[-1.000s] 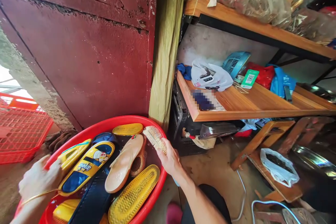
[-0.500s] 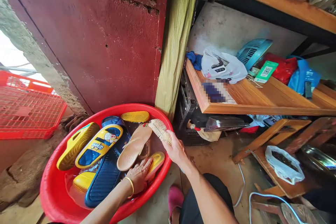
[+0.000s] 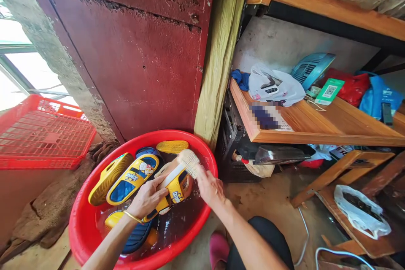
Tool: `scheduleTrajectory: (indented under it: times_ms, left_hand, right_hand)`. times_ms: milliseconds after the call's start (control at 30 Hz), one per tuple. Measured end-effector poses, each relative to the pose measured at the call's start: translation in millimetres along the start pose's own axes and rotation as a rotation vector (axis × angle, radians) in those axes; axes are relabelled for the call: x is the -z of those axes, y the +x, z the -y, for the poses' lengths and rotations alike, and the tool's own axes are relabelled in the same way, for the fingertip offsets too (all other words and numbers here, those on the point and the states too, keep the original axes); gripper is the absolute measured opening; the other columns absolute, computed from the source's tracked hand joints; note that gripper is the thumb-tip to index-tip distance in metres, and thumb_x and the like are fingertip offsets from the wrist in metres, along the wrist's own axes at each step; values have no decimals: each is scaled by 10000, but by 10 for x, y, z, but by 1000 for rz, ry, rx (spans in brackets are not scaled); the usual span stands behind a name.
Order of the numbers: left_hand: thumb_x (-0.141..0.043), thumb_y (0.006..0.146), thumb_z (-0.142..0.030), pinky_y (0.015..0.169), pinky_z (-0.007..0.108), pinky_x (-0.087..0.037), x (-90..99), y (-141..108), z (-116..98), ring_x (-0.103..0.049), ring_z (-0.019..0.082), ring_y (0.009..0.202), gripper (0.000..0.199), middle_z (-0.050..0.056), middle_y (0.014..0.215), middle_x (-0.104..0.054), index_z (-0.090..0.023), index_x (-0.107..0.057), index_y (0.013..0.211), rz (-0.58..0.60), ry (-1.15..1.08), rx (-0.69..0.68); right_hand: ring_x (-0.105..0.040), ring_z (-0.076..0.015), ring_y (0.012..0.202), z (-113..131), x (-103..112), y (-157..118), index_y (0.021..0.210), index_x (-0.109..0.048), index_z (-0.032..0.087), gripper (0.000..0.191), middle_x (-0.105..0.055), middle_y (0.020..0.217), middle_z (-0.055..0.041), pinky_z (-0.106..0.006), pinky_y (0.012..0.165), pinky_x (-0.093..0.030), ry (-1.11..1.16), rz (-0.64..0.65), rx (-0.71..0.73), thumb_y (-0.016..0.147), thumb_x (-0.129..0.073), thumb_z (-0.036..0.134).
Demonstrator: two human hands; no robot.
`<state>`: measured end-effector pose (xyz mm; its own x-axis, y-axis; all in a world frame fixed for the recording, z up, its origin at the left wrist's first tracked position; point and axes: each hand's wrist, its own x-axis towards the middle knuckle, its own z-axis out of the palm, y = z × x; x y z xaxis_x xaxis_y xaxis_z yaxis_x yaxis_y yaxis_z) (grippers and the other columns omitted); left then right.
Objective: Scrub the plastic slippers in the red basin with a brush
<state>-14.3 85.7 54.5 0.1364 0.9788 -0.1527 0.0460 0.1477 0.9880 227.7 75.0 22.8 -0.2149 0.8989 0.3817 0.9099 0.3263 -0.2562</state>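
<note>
I see the left hand [image 3: 147, 197] clamped on a yellow slipper [image 3: 172, 185], its length running near-left to far-right over the red basin [image 3: 79, 232]. The right hand [image 3: 210, 186] grips a brush [image 3: 189, 163], bristles on the slipper's far end.

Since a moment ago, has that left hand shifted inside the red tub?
Yes. The left hand lifted from the tub's near rim toward its middle, now gripping a yellow slipper beneath the brush.

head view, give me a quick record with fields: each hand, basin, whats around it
left hand: grips a yellow slipper lifted above the water
right hand: holds a scrub brush, bristles against the slipper
basin: red, round, on the floor, holding water and several more slippers
in basin: yellow and blue cartoon slipper
left of basin: red plastic crate
right of basin: wooden shelf with white bag and blue fan
</note>
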Motion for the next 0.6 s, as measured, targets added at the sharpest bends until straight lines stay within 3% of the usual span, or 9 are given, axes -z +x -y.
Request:
scheduleTrajectory:
  times_ms: [67,233,300,433,600]
  left_hand:
    - [-768,617,-278,724,304,-575,10,-26,-26,-696,287,877,291,25,791,-755,-196,-764,896,38,30,-28]
    - [-761,642,-312,656,306,-559,67,-38,-39,-693,251,757,318,37,803,-768,-174,-751,929,13,-27,15]
    - [-768,655,-324,679,320,-570,101,-49,-34,-710,255,783,390,55,878,-787,-171,-738,1012,3,-125,56]
    - [-789,635,-269,707,352,-596,176,-56,-16,-748,285,831,503,75,931,-804,-172,-704,1121,-20,-289,170]
    - [-746,640,-170,699,400,-631,231,5,1,-775,320,823,581,90,947,-812,-167,-676,1217,-106,-503,231]
  right_hand:
    - [-733,-229,739,-35,-3,34,1559,-443,253,541,-749,1003,-117,-301,660,-608,13,-58,-39,1021,-405,226]
    - [-725,-224,707,100,-115,-7,1540,-482,263,520,-736,951,-102,-314,681,-619,81,-15,199,1023,-435,272]
    - [-745,-236,781,103,-147,31,1536,-485,268,518,-745,1015,-108,-329,727,-627,123,-30,128,1022,-424,256]
    - [-699,-264,1148,25,-154,165,1562,-422,213,522,-684,1334,-136,-382,963,-590,346,-152,-55,1047,-377,282]
    - [-562,-258,1357,190,-165,139,1573,-383,154,547,-566,1495,-151,-407,1102,-508,601,-132,-35,1055,-379,327]
